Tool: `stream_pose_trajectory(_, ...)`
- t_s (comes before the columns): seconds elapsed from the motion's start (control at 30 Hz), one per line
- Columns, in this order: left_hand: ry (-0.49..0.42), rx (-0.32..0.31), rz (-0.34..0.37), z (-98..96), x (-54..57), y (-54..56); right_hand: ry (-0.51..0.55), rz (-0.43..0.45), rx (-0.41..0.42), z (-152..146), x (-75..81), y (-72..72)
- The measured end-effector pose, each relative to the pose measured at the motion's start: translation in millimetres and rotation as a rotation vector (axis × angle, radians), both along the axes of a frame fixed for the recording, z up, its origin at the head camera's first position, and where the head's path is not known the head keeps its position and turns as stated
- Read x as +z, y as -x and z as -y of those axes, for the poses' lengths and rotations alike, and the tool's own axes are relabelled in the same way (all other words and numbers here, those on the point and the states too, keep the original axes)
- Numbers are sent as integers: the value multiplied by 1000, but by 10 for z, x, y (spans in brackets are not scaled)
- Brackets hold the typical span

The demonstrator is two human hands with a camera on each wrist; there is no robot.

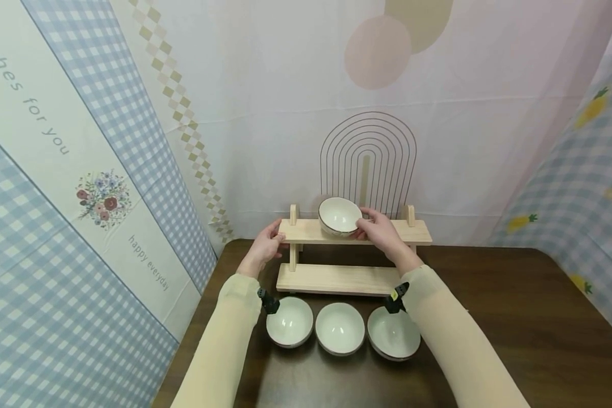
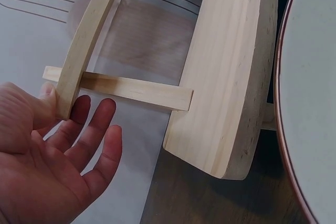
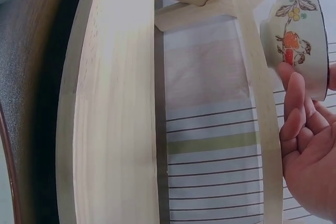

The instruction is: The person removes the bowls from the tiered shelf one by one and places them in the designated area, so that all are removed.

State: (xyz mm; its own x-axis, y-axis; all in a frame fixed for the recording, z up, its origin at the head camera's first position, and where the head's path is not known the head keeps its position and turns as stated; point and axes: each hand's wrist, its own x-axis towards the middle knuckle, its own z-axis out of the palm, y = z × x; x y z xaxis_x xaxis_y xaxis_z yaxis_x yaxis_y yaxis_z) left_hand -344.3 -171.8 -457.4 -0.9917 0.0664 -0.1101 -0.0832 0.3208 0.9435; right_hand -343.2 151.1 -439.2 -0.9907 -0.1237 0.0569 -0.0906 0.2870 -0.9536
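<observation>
A two-tier wooden shelf stand [image 1: 336,279] stands at the back of the table. My left hand [image 1: 266,245] grips the left end of its upper board [image 2: 94,30], thumb on one face and fingers by the other. With my right hand [image 1: 385,233] I hold a white bowl [image 1: 339,215] by its right side, right at the top of the upper board near its middle. The bowl is upright, its opening tipped slightly toward me. Painted orange fruit and leaves [image 3: 292,40] show on its outside in the right wrist view, with fingertips against the wall and base.
Three more white bowls with brown rims stand in a row before the stand: a left one [image 1: 288,326], a middle one [image 1: 340,331] and a right one [image 1: 395,334]. A patterned cloth [image 1: 265,141] hangs behind the dark wooden table [image 1: 489,317].
</observation>
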Motion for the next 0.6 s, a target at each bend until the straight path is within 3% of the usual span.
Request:
stream_pose_trajectory(0.3, 7, 6, 1, -25, 3, 3, 2, -35, 33, -45, -66, 9)
stream_pose_trajectory(0.6, -3, 18, -5, -34, 8, 27, 7, -35, 49, -118, -62, -104)
